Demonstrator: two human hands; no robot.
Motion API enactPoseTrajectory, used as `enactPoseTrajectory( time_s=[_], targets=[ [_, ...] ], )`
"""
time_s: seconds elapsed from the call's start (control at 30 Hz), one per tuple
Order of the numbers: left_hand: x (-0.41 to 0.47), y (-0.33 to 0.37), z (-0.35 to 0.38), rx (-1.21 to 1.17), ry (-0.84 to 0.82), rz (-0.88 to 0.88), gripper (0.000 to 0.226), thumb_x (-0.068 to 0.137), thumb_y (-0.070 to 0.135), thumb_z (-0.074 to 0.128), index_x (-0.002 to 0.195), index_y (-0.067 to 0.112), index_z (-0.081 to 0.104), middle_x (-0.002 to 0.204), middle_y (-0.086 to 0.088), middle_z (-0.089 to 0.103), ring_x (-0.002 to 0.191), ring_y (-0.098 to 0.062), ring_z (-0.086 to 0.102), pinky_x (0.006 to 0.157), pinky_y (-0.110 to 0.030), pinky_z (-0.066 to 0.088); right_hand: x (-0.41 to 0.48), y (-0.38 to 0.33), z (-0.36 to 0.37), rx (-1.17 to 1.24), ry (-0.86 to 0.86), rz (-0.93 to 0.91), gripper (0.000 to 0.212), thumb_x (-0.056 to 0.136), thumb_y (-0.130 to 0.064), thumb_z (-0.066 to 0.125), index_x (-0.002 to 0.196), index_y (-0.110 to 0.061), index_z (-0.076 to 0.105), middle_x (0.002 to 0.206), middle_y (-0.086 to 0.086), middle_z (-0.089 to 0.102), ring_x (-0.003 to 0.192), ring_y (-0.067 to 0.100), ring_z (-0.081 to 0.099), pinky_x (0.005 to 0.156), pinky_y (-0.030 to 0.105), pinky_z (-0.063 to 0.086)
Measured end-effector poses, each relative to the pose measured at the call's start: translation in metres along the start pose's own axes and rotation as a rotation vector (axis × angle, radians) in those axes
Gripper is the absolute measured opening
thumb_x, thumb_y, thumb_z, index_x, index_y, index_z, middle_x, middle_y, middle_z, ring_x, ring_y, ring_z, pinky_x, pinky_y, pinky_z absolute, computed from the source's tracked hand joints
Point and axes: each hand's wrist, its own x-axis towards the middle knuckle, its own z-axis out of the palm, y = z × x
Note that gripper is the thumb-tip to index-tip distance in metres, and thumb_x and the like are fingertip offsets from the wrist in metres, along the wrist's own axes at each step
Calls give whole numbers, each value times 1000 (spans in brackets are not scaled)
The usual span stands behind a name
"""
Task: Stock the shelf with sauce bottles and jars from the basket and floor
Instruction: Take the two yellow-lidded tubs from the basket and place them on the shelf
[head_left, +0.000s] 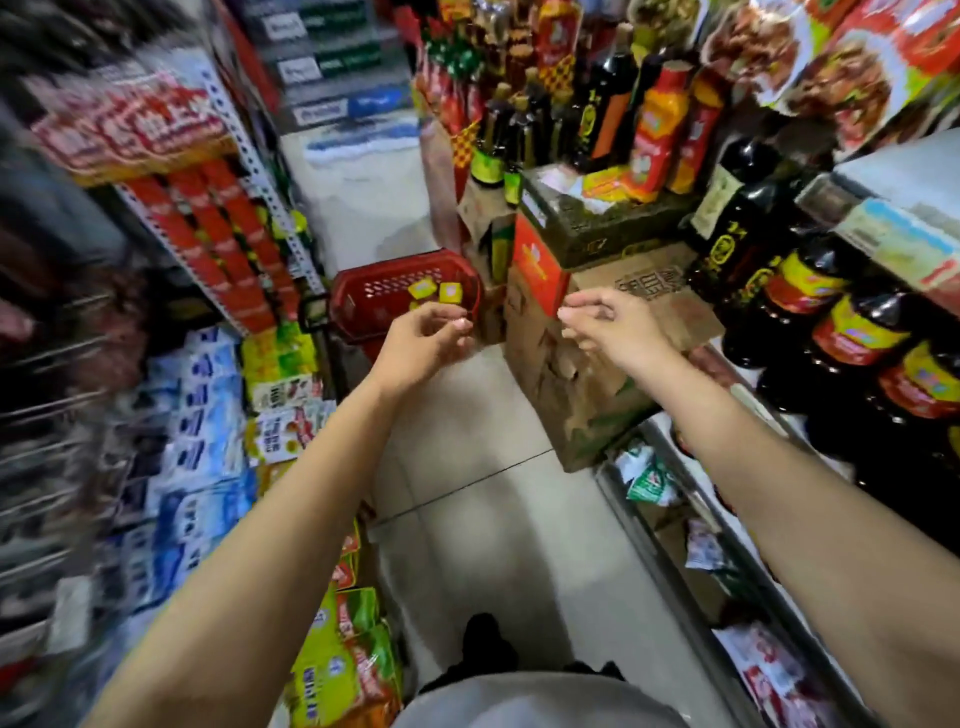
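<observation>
Both my hands are empty. My left hand (431, 338) and right hand (608, 322) reach out in front of me with fingers loosely curled, gripping nothing. The red basket (358, 301) sits on the floor at 12 o'clock, just beyond my left hand, and holds what look like small yellow-topped jars (422, 288). I reckon the next move is to bend and reach for them.

The aisle is narrow. The stacked cartons (587, 374) at 1 o'clock carry tall bottles (654, 135) on top, and a careless elbow as I bend could knock them over. The dark sauce bottles (831, 322) on the shelf at 3 o'clock stand packed close beside my right forearm, so swinging round with a jar could topple one. If I grab two jars in one hand, one could slip and hit the tiled floor (493, 519).
</observation>
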Motion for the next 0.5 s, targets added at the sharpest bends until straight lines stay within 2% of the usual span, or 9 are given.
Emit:
enactPoseTrajectory(
  time_s=[0.1, 0.2, 0.3, 0.4, 0.5],
  targets=[
    [6, -14, -41, 45, 79, -21, 14, 90, 5, 54, 84, 18, 57, 83, -2, 62, 57, 2, 63, 55, -11, 47, 14, -4, 37, -10, -64, -6, 17, 86, -14, 64, 102, -12, 59, 72, -1, 60, 66, 6, 60, 61, 18, 46],
    [11, -23, -73, 43, 142, -51, 11, 90, 7, 54, 87, 16, 58, 83, 0, 63, 58, 3, 64, 60, -13, 47, 31, -6, 67, -6, -101, 3, 16, 85, -12, 64, 101, -10, 59, 68, 3, 57, 51, -4, 58, 51, 10, 42],
    [17, -28, -95, 19, 210, -73, 8, 91, 5, 51, 96, 8, 56, 84, -1, 62, 56, 4, 63, 55, -9, 46, 49, -5, 88, -11, -153, 17, 8, 84, -12, 65, 88, -16, 59, 68, 6, 55, 49, -7, 57, 51, 13, 41],
    [31, -32, -110, 35, 259, -83, 14, 92, 5, 50, 104, 4, 55, 84, 0, 61, 54, 6, 62, 51, -6, 44, 70, -4, 105, -26, -191, 17, 14, 84, -13, 65, 96, -12, 60, 67, 0, 57, 51, -7, 57, 53, 13, 42],
    [52, -36, -119, 27, 274, -112, 20, 92, 5, 50, 109, -3, 55, 84, -1, 60, 54, 6, 61, 51, -6, 44, 97, -4, 118, -52, -223, 18, 17, 85, -15, 65, 100, -12, 59, 62, -7, 58, 55, -4, 59, 58, 19, 43]
  ],
)
